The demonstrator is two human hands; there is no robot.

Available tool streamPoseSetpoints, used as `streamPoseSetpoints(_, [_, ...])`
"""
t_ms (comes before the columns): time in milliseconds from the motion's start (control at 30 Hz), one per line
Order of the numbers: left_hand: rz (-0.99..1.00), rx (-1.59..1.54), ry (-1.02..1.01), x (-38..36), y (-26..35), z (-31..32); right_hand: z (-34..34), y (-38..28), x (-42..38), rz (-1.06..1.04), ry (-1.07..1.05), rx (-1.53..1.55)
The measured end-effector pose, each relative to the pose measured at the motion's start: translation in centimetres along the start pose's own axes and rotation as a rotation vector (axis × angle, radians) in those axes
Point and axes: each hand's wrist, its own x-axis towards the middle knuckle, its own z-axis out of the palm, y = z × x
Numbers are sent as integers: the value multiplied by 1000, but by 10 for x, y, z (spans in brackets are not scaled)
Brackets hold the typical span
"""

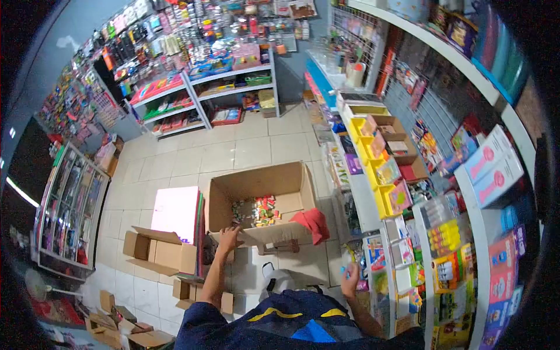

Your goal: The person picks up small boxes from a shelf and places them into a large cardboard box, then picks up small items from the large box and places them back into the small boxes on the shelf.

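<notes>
A large open cardboard box (262, 179) stands in front of me, with many small red, green, yellow and white pieces (263, 211) on its bottom. My left hand (230, 238) is at the near left rim of this box, its fingers spread and nothing visible in them. A red cloth (312, 225) hangs over the box's near right corner. Lower right, beside the shelving, my right hand (350, 279) is closed; a small bluish bit shows at its fingers, too small to name.
Left of the large box are a smaller open carton (160, 251) and a stack of coloured sheets (175, 213). More cartons (125, 324) lie lower left. A glass display case (70, 210) stands at left. Shelves with yellow bins (382, 201) line the right side.
</notes>
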Motion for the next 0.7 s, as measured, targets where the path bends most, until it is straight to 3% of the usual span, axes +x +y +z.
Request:
streamPoseSetpoints(67, [-10,48,28,-3,-21,-1,42,-68,39,-292,-153,-128])
streamPoseSetpoints(133, [-25,56,-24,-1,-40,-10,96,-93,66,-319,-191,-20])
streamPoseSetpoints(200, [-32,13,3,-3,-49,-27,144,-126,98,-560,-220,-112])
streamPoseSetpoints(300, [21,147,-62,14,-120,50,203,-151,128,-569,-349,-307])
streamPoseSetpoints(333, [82,113,-61,5,-99,10,222,-151,138,-564,-382,-328])
streamPoseSetpoints(467, [8,-8,-216,2,-75,-38,265,-109,150,-405,-645,-617])
streamPoseSetpoints(500, [126,79,-191,9,-83,-22,266,-102,152,-336,-690,-706])
streamPoseSetpoints(567, [39,24,-201,16,-90,0,271,-112,149,-191,-770,-879])
streamPoseSetpoints(700, [147,64,-196,25,-103,15,263,-121,140,-186,-745,-786])
